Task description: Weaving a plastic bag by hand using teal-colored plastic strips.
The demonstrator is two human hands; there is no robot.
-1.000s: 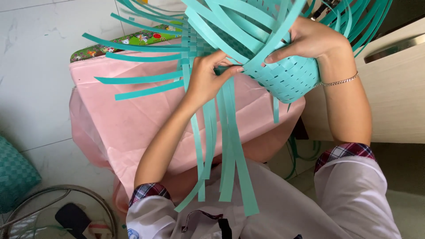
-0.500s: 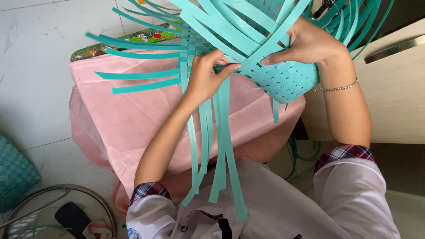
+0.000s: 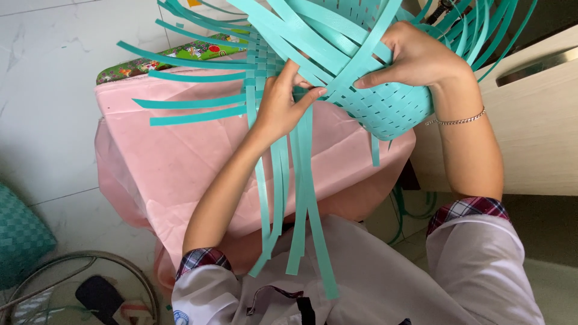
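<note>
A half-woven teal basket (image 3: pixel 391 108) of flat plastic strips rests over a pink-covered surface (image 3: pixel 180 156). My left hand (image 3: pixel 283 105) pinches teal strips where the weave meets several loose ones. Those loose strips (image 3: pixel 301 204) hang down toward my lap. My right hand (image 3: pixel 415 57) grips the basket's woven wall from above, fingers pressing crossing strips. More free strip ends (image 3: pixel 192 105) fan out to the left and over the top.
A colourful printed board (image 3: pixel 174 57) lies beyond the pink cover. A beige cabinet (image 3: pixel 530 120) stands at the right. A teal woven piece (image 3: pixel 18 241) sits at the left edge, and a metal ring frame (image 3: pixel 78 265) lies on the white tiled floor.
The basket has turned slightly and both hands shifted with it. My left fingers have closed tighter on the strips at the weave's edge.
</note>
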